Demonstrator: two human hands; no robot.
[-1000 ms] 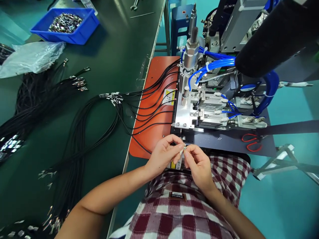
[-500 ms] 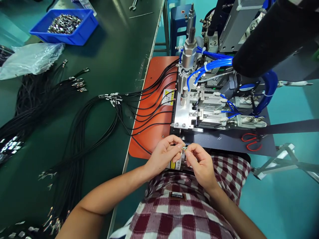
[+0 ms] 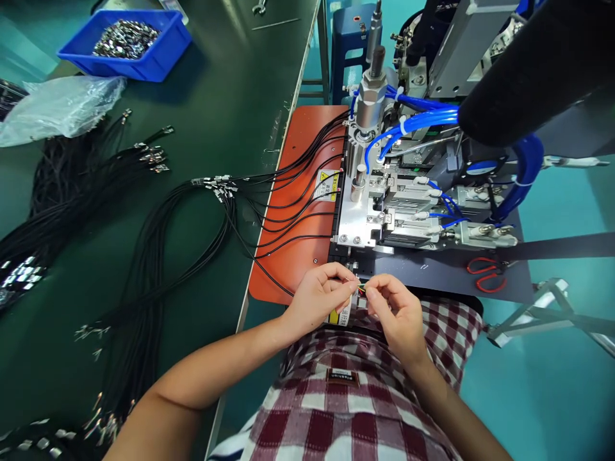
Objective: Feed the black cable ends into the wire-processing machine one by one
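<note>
At the near edge of the machine, my left hand (image 3: 323, 296) pinches the end of a black cable (image 3: 275, 279), which comes in from the left under the hand. Thin coloured wires (image 3: 362, 289) fan out of that end between my two hands. My right hand (image 3: 394, 312) holds the wire tips between thumb and fingertips. How many wires each finger grips is hidden. Above my hands, several black cables (image 3: 307, 219) run over the orange plate (image 3: 269, 282) into the side of the metal machine (image 3: 356, 221).
On the green table (image 3: 221, 115) lie cable bundles (image 3: 148, 256), a plastic bag (image 3: 72, 109) and a blue bin (image 3: 166, 54) of small metal parts. Red-handled scissors (image 3: 490, 282) rest on the dark plate at right. Blue air hoses (image 3: 423, 121) and a thick black tube (image 3: 523, 83) hang above.
My right hand has moved slightly right, away from my left hand. The coloured wires between them show more clearly and look more spread. The view has shifted a little.
</note>
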